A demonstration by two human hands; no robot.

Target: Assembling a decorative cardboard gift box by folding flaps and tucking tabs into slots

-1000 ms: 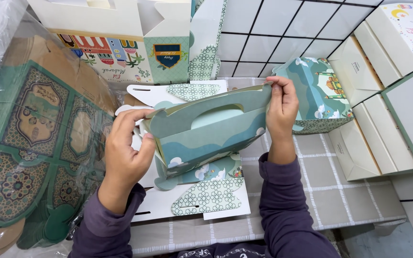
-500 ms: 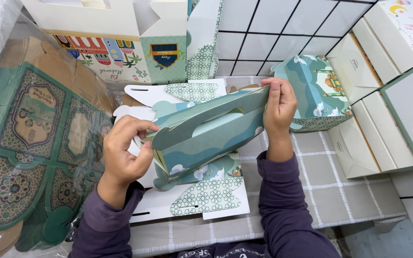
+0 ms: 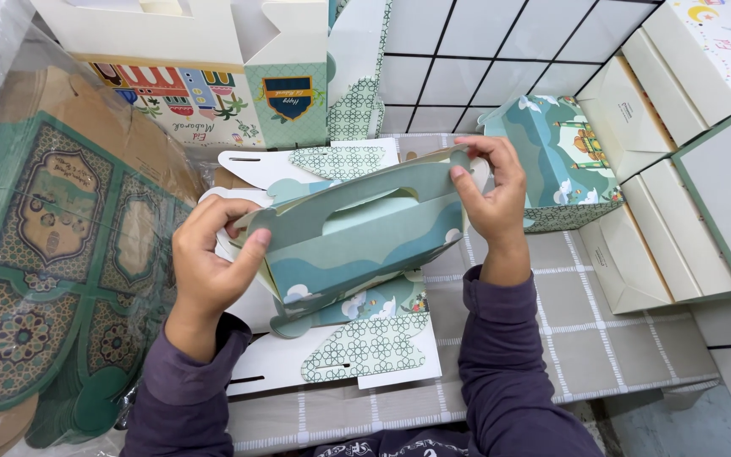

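Wall: white tiles (image 3: 501, 59) with dark grout, upper centre.
Surface: grey checked cloth (image 3: 602, 338), lower right.

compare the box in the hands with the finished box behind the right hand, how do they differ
The held box is half-formed, its handle flaps pinched together by the left hand and right hand; the finished box stands closed on the table, untouched. The held box is tilted and lifted above flat blanks; the finished one rests on its base. Both are teal card with cloud and bird prints.
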